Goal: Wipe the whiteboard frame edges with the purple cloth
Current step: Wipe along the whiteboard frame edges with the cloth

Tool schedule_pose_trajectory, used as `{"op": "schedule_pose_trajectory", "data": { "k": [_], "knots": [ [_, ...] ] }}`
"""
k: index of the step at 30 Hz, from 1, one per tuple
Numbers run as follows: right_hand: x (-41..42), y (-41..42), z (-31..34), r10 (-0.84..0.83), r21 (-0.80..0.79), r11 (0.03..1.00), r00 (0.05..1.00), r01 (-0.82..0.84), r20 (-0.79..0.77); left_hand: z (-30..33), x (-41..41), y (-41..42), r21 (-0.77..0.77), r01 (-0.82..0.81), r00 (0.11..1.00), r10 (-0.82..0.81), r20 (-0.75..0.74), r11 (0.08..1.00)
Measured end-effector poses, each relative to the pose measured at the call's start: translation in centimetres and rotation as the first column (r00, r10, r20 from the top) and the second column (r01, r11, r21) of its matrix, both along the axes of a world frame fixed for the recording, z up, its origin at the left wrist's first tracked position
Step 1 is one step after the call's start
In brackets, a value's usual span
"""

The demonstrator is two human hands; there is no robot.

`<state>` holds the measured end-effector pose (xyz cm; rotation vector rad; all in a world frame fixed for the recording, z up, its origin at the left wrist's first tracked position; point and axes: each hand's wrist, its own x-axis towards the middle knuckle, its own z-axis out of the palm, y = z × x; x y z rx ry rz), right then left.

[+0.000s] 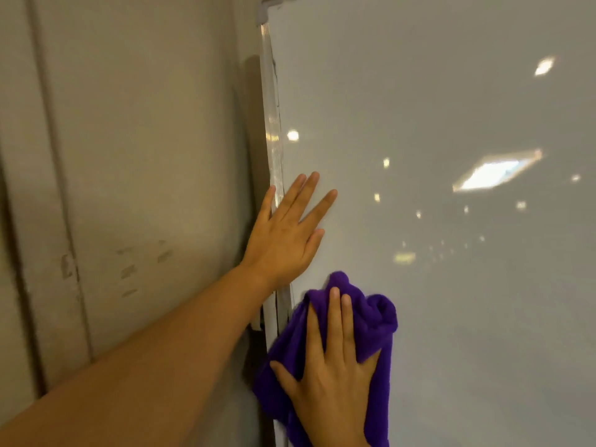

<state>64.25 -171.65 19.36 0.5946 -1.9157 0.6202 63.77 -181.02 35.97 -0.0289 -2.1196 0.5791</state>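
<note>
The purple cloth [371, 321] lay bunched against the lower left part of the whiteboard [451, 285], its left side draped over the silver frame edge [272, 124] that ran up the board's left side. It looked like a soft, thick microfibre cloth: light, floppy, and likely to fold or slide under the palm rather than keep any shape. Judged from that, it would be best handled with a flat palm spread over its middle, the loose material wrapped round the frame strip so the pressure reached the narrow metal rather than only the board face.

The right hand [332, 375] pressed on the cloth with fingers nearly straight and pointing up, thumb splayed to the left; it pinned the cloth flat to the surface and did not clutch it. The left hand [283, 233] rested just above, palm flat on the board with fingers spread and straight, its little-finger side over the frame edge, holding nothing, apparently steadying the board.

The frame looked stiff and smooth, probably slick under cloth, with a grey corner cap [263, 14] at the far top. To the left stood a beige wall [129, 156] with scuff marks. Ceiling lights reflected in the glossy board.
</note>
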Motion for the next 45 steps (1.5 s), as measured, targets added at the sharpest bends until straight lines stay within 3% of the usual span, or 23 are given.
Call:
{"op": "schedule_pose_trajectory", "data": {
  "k": [2,7,14,18,25,31,34,39,45],
  "knots": [
    [-0.9,0.5,2.2,0.011,0.066,0.998,1.0,-0.01,-0.004,1.6,-0.7,-0.2,0.016,-0.003,1.0,0.003,-0.018,1.0],
    [-3.0,1.5,6.7,-0.002,0.059,0.998,1.0,0.001,0.026,3.6,-2.4,-0.8,0.048,0.002,1.0,-0.002,0.009,0.999],
    [-2.5,0.0,3.7,0.043,0.173,0.985,0.995,-0.026,-0.094,2.9,-3.6,-1.7,0.047,0.035,0.998,-0.032,-0.06,0.998],
    [-3.5,-0.2,4.0,0.09,0.236,0.97,0.989,-0.059,-0.121,3.2,-3.6,-2.4,0.047,0.076,0.997,-0.075,-0.024,0.996],
    [-9.6,5.2,5.9,0.19,0.36,0.928,0.956,-0.1,-0.224,1.6,-3.9,-2.1,0.112,0.123,0.992,-0.124,-0.002,0.986],
    [-14.8,10.3,16.6,0.07,0.149,0.988,0.982,-0.044,-0.175,-1.3,-5.6,-0.5,0.257,0.104,0.994,-0.09,-0.065,0.961],
    [-16.7,10.1,22.6,0.099,0.1,0.992,0.976,-0.081,-0.193,-2.3,-6.3,0.5,0.293,0.04,0.994,-0.009,-0.106,0.955],
    [-18.3,6.9,30.8,0.166,0.142,0.981,0.945,-0.131,-0.281,-2.4,-6.5,1.2,0.184,-0.016,0.997,0.03,-0.07,0.983],
    [-18.6,2.5,36.6,0.215,0.204,0.968,0.911,-0.149,-0.353,-2.6,-6.7,0.9,0.179,0.011,0.999,-0.001,-0.055,0.984]
  ]
}}
